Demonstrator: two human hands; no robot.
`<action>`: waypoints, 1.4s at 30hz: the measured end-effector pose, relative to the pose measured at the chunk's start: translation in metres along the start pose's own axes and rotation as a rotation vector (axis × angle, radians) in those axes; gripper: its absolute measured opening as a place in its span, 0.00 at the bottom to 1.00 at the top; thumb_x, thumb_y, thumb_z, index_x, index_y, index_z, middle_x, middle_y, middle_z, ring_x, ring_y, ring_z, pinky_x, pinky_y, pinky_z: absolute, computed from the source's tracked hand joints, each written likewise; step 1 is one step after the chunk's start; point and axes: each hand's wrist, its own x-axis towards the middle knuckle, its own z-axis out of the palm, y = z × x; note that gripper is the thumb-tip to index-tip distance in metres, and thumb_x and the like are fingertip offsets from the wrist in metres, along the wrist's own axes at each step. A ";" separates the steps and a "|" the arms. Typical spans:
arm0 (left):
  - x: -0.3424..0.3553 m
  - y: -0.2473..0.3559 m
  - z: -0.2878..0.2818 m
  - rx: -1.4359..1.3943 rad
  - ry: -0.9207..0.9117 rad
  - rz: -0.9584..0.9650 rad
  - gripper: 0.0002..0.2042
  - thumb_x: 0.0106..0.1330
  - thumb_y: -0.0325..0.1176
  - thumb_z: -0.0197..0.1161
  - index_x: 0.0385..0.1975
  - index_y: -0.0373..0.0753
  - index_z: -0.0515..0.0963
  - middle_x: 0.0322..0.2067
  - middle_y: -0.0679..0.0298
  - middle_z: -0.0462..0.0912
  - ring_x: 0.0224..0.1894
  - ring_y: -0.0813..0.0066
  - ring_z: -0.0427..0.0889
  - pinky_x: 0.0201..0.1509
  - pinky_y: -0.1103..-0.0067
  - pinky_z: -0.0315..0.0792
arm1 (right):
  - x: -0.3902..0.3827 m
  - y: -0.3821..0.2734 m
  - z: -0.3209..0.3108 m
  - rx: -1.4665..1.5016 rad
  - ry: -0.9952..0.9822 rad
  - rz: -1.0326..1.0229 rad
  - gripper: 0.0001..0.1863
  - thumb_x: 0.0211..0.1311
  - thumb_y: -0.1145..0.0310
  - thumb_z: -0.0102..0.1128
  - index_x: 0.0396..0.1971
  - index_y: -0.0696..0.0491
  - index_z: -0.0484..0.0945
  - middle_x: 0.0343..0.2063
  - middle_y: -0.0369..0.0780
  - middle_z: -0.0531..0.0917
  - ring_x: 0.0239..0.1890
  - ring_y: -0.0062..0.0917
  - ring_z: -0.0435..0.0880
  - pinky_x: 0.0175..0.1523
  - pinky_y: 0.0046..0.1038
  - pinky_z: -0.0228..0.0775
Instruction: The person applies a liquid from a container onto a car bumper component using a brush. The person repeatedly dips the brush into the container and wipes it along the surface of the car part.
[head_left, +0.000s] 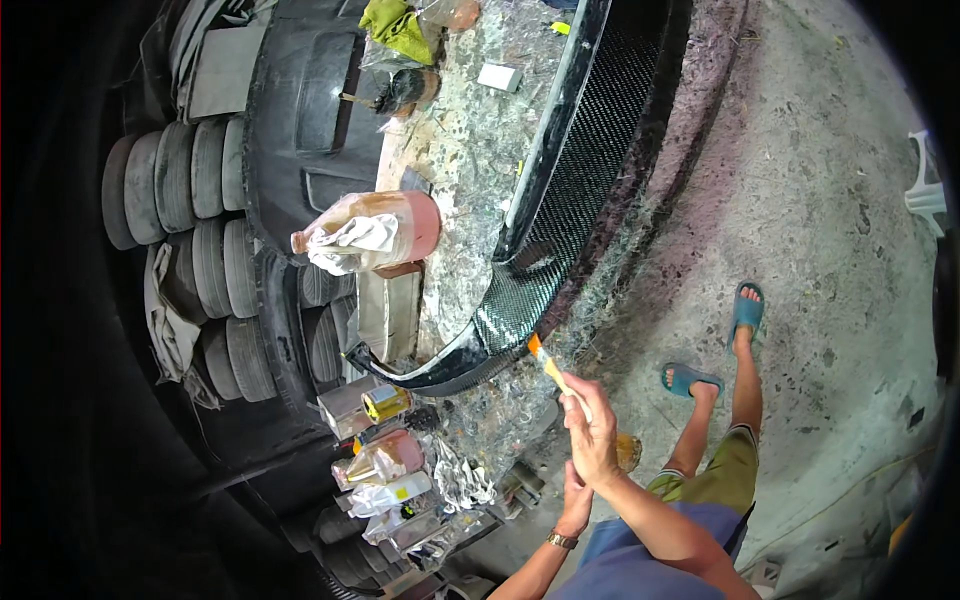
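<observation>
My right hand point(593, 430) is closed round the pale handle of a paintbrush point(550, 368). Its orange-tipped bristles touch or nearly touch the lower corner of a curved black carbon-fibre car body part point(520, 305). The woven surface there looks glossy. My left hand point(574, 500), with a watch on the wrist, is just below and partly behind the right. A small container with yellowish contents point(628, 452) shows past my right wrist. My left hand seems closed on it, though its fingers are mostly hidden.
A bottle of pinkish liquid point(415, 225) with a white rag lies on the stained worktop point(465, 130). Cans, including a yellow one point(386, 403), bottles and crumpled foil point(462, 478) crowd the lower left. Stacked tyres point(175, 180) stand left. Concrete floor point(830, 300) extends right.
</observation>
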 end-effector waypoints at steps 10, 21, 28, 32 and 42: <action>0.000 -0.003 0.020 0.014 0.000 -0.046 0.25 0.65 0.33 0.65 0.58 0.39 0.62 0.54 0.64 0.69 0.57 0.77 0.69 0.61 0.78 0.64 | -0.003 -0.024 -0.002 -0.207 -0.164 -0.153 0.16 0.64 0.77 0.55 0.53 0.56 0.73 0.38 0.46 0.79 0.40 0.37 0.80 0.44 0.32 0.73; -0.009 0.000 0.013 -0.139 0.032 -0.034 0.29 0.64 0.33 0.66 0.62 0.39 0.59 0.58 0.64 0.68 0.59 0.77 0.68 0.61 0.78 0.65 | 0.008 -0.018 0.016 -0.254 -0.221 -0.186 0.17 0.64 0.77 0.55 0.53 0.57 0.73 0.38 0.46 0.78 0.38 0.37 0.80 0.43 0.31 0.73; -0.008 0.018 0.021 -0.196 0.086 0.066 0.21 0.66 0.32 0.64 0.54 0.39 0.62 0.49 0.65 0.70 0.50 0.79 0.73 0.55 0.80 0.71 | 0.017 -0.023 0.017 -0.263 -0.243 -0.180 0.16 0.64 0.77 0.55 0.52 0.56 0.75 0.36 0.44 0.78 0.35 0.32 0.79 0.41 0.28 0.71; -0.014 0.022 0.020 -0.283 0.109 0.057 0.20 0.65 0.33 0.65 0.51 0.38 0.63 0.47 0.63 0.69 0.46 0.77 0.76 0.49 0.78 0.75 | 0.017 -0.039 0.001 -0.181 -0.181 -0.034 0.13 0.67 0.77 0.53 0.50 0.58 0.76 0.36 0.37 0.77 0.35 0.17 0.75 0.40 0.21 0.68; -0.036 0.022 0.000 -0.452 0.127 0.146 0.18 0.62 0.31 0.68 0.45 0.42 0.64 0.41 0.69 0.69 0.44 0.83 0.71 0.49 0.82 0.73 | 0.005 -0.132 -0.177 -0.697 0.042 0.092 0.14 0.70 0.67 0.51 0.47 0.58 0.79 0.25 0.30 0.75 0.26 0.12 0.69 0.30 0.18 0.61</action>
